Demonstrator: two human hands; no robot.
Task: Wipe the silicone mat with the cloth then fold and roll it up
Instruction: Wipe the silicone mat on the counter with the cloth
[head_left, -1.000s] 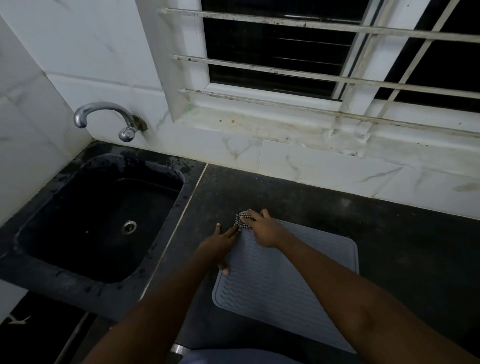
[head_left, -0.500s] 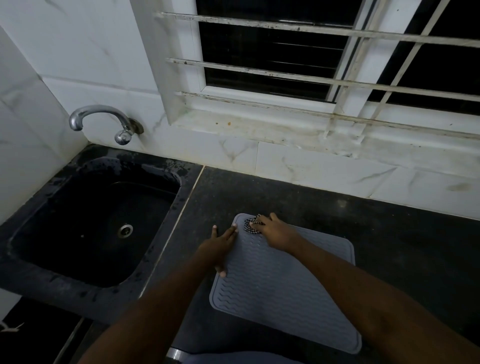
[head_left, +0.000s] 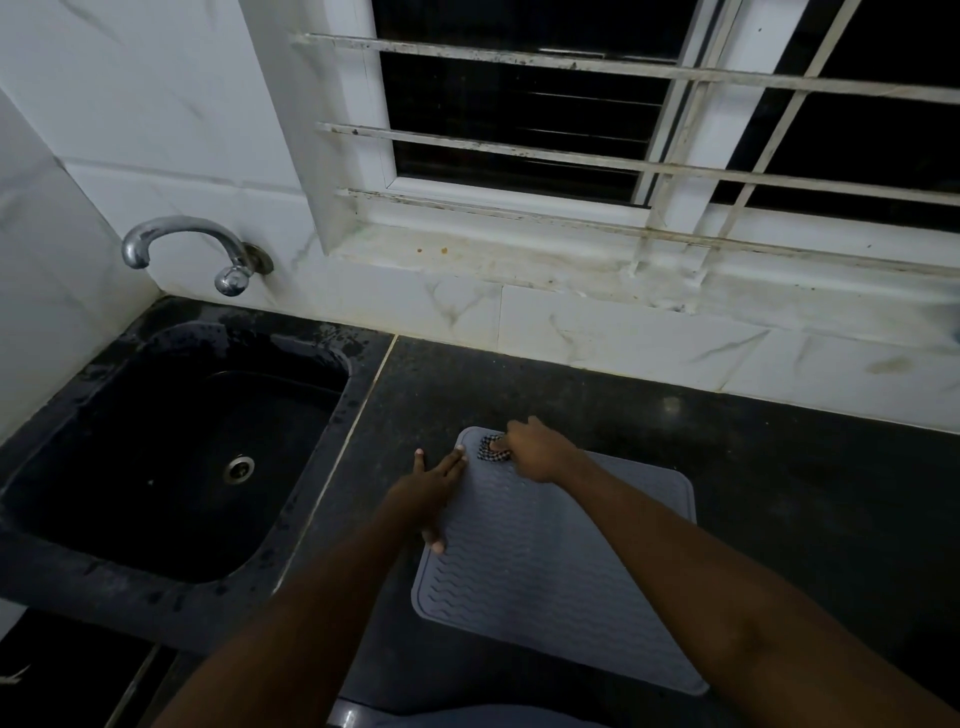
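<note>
A grey silicone mat (head_left: 545, 571) with wavy ridges lies flat on the dark countertop (head_left: 779, 467). A small black-and-white checked cloth (head_left: 491, 451) is bunched on the mat's far left corner. My right hand (head_left: 535, 448) is closed over the cloth and presses it onto the mat. My left hand (head_left: 431, 493) lies flat with spread fingers on the mat's left edge, half on the counter, holding the mat down.
A black sink (head_left: 171, 457) with a steel drain is set into the counter to the left, a chrome tap (head_left: 192, 249) above it. White tiled wall and a barred window (head_left: 623, 130) run along the back. The counter's front edge is near my body.
My right hand with the cloth has slid a short way across the mat's far left corner. My left hand stays flat on the left edge. The camera has shifted slightly.
</note>
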